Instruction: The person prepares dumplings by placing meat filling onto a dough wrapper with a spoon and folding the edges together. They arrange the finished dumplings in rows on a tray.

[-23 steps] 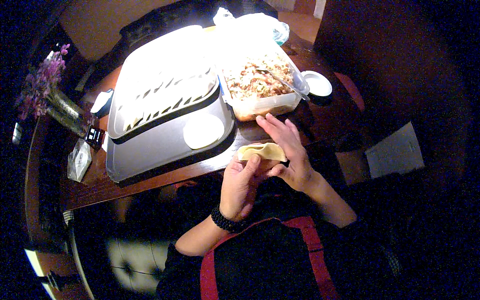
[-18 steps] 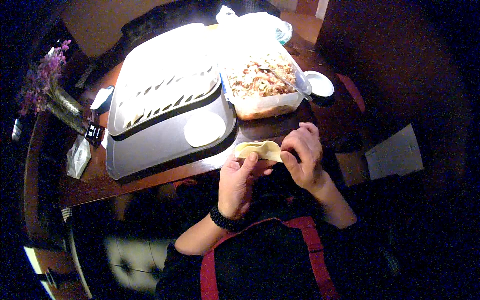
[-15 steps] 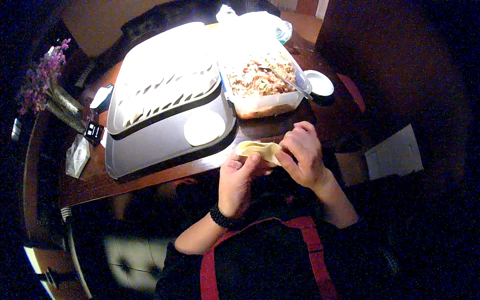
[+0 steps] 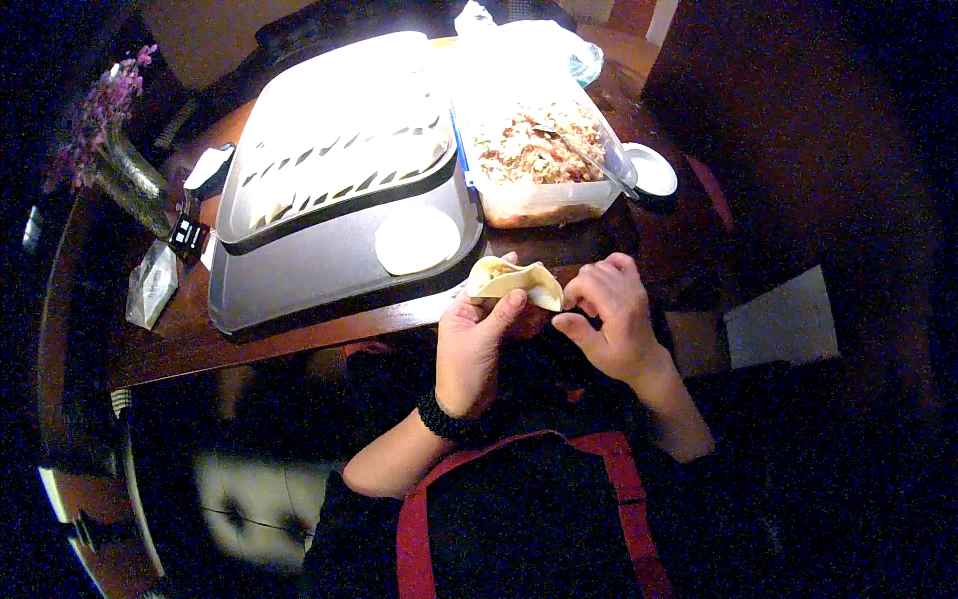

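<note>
A pale dumpling wrapper [image 4: 536, 289], folded loosely around a bit of filling, sits in my left hand [image 4: 471, 344]. The left thumb presses its near side, and its top edge gapes open. At the wrapper's right end is my right hand [image 4: 617, 324], fingers curled and thumb apart from them, so close that I cannot tell whether it touches the dough. Beyond, a clear plastic tub [image 4: 559, 205] holds chopped filling [image 4: 539, 145] with a metal spoon [image 4: 602, 168] resting in it. A round wrapper stack or disc [image 4: 418, 240] lies on the dark tray [image 4: 309, 285].
A lighter tray [image 4: 228, 215] with rows of pale dumplings [image 4: 339, 165], washed out by glare, overlaps the dark tray. A white lid [image 4: 651, 172] lies right of the tub. Plastic bags [image 4: 544, 50], a flower vase [image 4: 140, 195] and a small packet [image 4: 153, 287] stand around the table [image 4: 170, 356].
The wrapper's edges have spread apart, showing filling inside. My right thumb and fingers have come away from its right end. The view has shifted slightly.
</note>
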The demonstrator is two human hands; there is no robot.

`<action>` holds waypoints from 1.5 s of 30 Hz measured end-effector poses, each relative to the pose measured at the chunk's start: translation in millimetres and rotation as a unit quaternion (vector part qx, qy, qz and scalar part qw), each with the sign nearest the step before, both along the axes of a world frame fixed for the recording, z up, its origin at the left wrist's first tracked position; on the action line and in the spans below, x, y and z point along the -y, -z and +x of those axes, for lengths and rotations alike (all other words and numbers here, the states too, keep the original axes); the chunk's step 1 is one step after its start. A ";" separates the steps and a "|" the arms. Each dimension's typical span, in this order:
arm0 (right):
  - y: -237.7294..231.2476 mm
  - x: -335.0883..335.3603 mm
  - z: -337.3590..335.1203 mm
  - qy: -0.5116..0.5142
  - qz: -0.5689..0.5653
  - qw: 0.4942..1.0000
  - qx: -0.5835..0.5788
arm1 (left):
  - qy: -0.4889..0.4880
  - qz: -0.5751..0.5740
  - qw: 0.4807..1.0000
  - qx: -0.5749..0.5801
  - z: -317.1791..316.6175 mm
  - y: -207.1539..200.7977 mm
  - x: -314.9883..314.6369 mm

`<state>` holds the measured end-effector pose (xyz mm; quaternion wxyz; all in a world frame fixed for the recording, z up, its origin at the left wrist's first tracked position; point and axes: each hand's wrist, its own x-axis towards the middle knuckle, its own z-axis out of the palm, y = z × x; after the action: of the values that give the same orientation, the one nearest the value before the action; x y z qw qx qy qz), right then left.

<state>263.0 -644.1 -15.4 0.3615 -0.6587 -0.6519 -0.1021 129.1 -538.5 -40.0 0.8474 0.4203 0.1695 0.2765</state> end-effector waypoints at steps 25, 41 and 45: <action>8.3 -7.0 -10.5 0.001 0.022 0.998 0.061 | 0.056 -0.007 0.997 0.047 -1.8 4.9 0.7; -5.0 -9.7 -2.6 -0.073 -0.042 0.986 -0.141 | 0.150 0.036 0.988 0.007 -6.3 7.0 2.4; -10.6 -9.5 -14.5 -0.022 -0.021 0.990 -0.139 | 0.134 0.030 0.991 -0.006 -7.9 5.3 1.6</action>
<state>248.5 -634.7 -4.7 0.4365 -0.6598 -0.6115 0.0120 121.1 -540.2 -45.3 0.8627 0.4662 0.1084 0.1632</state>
